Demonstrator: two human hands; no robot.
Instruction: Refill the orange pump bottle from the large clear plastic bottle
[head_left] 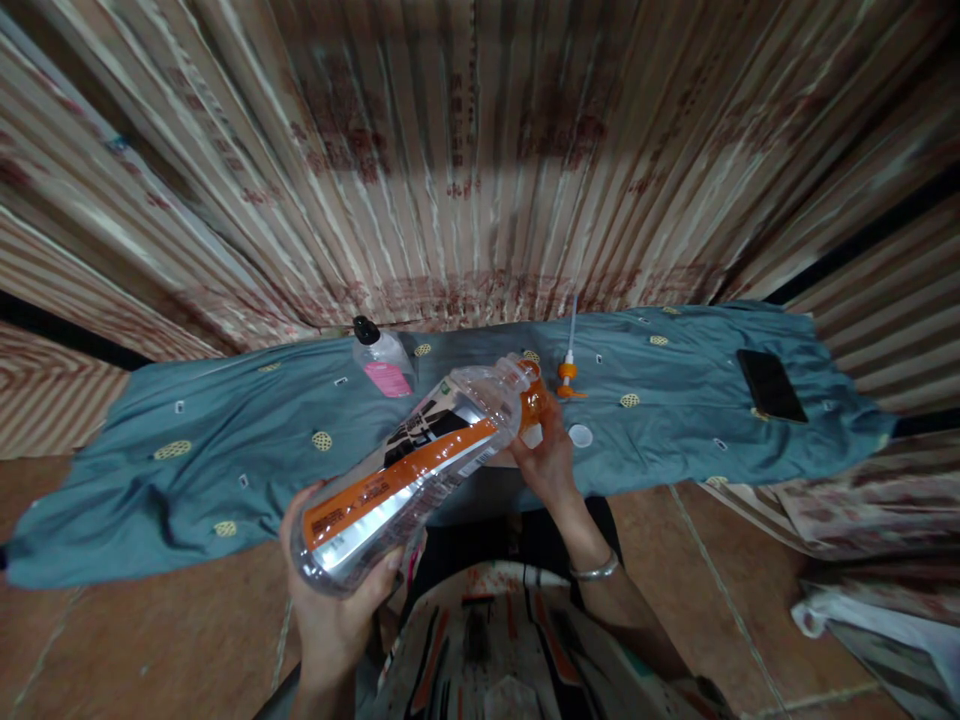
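Note:
My left hand (330, 610) is wrapped round the base of a large clear plastic bottle (420, 470) with an orange, black and silver label. The bottle tilts, its neck higher and pointing to the upper right. At its mouth, my right hand (550, 455) grips a small see-through orange container (531, 397); fingers hide part of it, and I cannot tell whether the two touch. Right of the mouth lies a pump dispenser (568, 370) with an orange head and a long clear tube. A small round white disc (580, 435) lies close to my right hand.
A clear bottle with a black cap and pink label (388, 378) is at the back, left of the middle. Toward the right end lies a black phone (772, 385). A blue-green patterned cloth (262, 430) covers the narrow surface. Striped curtains (465, 200) hang close behind it.

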